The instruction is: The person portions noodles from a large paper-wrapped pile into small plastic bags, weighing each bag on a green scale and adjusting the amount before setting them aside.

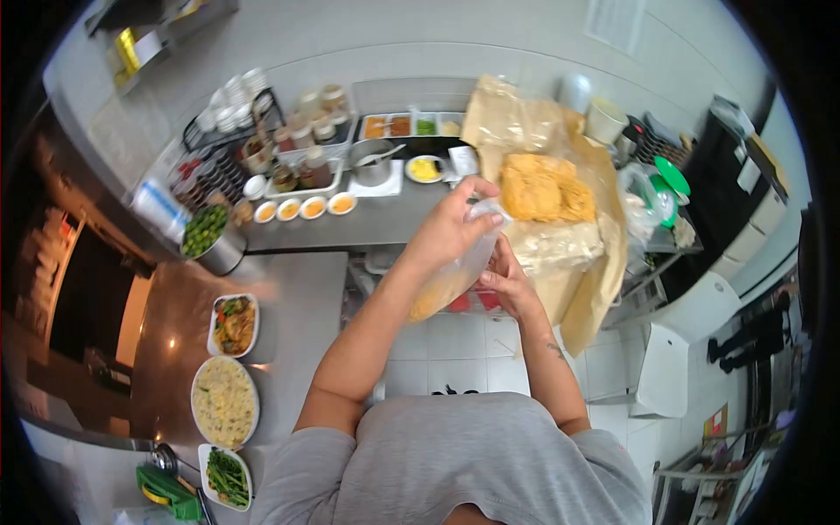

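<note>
A translucent plastic bag (477, 254) hangs tilted in front of my chest, with a yellow-orange clump (430, 296) in its lower end. My left hand (451, 229) is closed, pinching the bag's gathered top between thumb and fingers. Lower on the right side, my right hand (510, 282) is closed on the bag too; its fingertips are partly behind the plastic. Just beyond my hands, a big yellow-orange mass (542, 190), stringy like noodles, lies on crinkled brown paper (577, 289) that drapes over the counter's front edge.
Sauce dishes (313, 207), a metal pot (372, 166) and a plate with yellow food (425, 169) stand on the back counter. Along the left counter are a fried rice dish (225, 402), a greens dish (226, 477) and a pot of green vegetables (214, 241). A white chair (661, 372) stands right.
</note>
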Demonstrator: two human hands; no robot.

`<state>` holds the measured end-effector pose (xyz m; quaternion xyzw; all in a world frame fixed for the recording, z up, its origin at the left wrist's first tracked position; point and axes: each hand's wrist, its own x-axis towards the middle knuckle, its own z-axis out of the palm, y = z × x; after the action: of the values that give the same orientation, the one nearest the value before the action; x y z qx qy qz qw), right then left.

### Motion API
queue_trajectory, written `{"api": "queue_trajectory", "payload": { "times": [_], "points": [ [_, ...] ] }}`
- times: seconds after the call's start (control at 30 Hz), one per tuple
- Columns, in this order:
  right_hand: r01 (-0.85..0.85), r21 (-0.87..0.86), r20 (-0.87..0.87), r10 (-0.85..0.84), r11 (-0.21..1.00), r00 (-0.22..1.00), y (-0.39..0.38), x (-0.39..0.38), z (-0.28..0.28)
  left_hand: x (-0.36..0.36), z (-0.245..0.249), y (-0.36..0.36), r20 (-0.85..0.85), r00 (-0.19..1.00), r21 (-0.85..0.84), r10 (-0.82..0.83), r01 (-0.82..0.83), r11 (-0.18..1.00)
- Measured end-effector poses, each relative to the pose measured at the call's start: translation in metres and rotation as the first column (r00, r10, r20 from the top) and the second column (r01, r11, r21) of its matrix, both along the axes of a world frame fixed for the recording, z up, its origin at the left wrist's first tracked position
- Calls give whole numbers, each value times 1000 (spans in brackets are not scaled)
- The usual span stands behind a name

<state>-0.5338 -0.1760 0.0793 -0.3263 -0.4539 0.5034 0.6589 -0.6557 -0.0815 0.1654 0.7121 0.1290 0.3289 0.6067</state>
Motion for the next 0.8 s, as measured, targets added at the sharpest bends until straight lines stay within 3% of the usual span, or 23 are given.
{"api": "queue_trajectory", "payload": {
  "times": [0.1,0.17,0.27,0.33,0.37,0.4,0.5,0.6,0.7,0.8],
  "points": [
    [38,-116,101,-26,993,995,-32,53,12,59,4,-29,-139,984,111,-114,130,985],
    [194,-72,162,-180,978,970,-48,85,13,98,6,-46,-261,957,194,-125,178,965],
    [321,-140,194,-292,937,937,-71,140,16,156,-8,-67,-139,989,287,-57,96,953],
    [415,-209,229,-369,885,901,-89,178,22,188,-11,-76,-119,993,205,-6,31,978],
    [454,-162,272,-402,876,874,-97,201,24,203,-14,-79,-109,994,159,20,-3,987],
    [489,-112,316,-436,865,843,-104,227,27,216,-22,-79,12,999,151,30,-32,988],
    [608,-72,378,-542,791,750,-117,296,51,247,-55,-67,61,976,350,210,-218,911],
    [690,18,383,-643,724,664,-118,377,69,263,-89,-49,-67,972,209,225,-207,956],
    [730,93,323,-714,678,622,-103,452,83,281,-112,-31,-279,936,177,214,-169,970],
    [763,153,436,-736,628,518,-82,534,99,309,-118,-22,-276,906,312,322,-232,921]
  ]
}}
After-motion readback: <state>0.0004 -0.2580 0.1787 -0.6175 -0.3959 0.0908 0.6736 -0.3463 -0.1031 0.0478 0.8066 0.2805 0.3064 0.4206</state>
